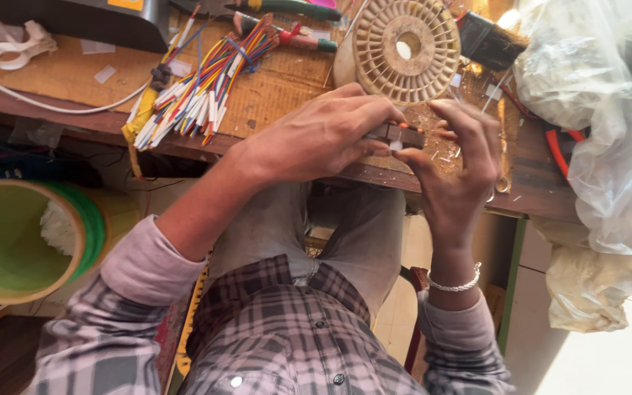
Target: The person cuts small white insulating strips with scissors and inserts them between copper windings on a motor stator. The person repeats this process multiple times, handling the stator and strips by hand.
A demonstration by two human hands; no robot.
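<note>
Dark small block (395,134) lies crosswise at the bench (279,95) front edge, pinched between my left hand (316,135) and right hand (456,164), both together.

Between our left hand (316,135) and right hand (455,161) sits a small block (396,135), at the workbench (60,80) edge. Behind it lies a ribbed spool (406,48); left, a wire bundle (199,88); right, plastic bags (601,124).

Head-worn camera, steeply downward, close above workbench (60,73) edge (one view only)
</note>
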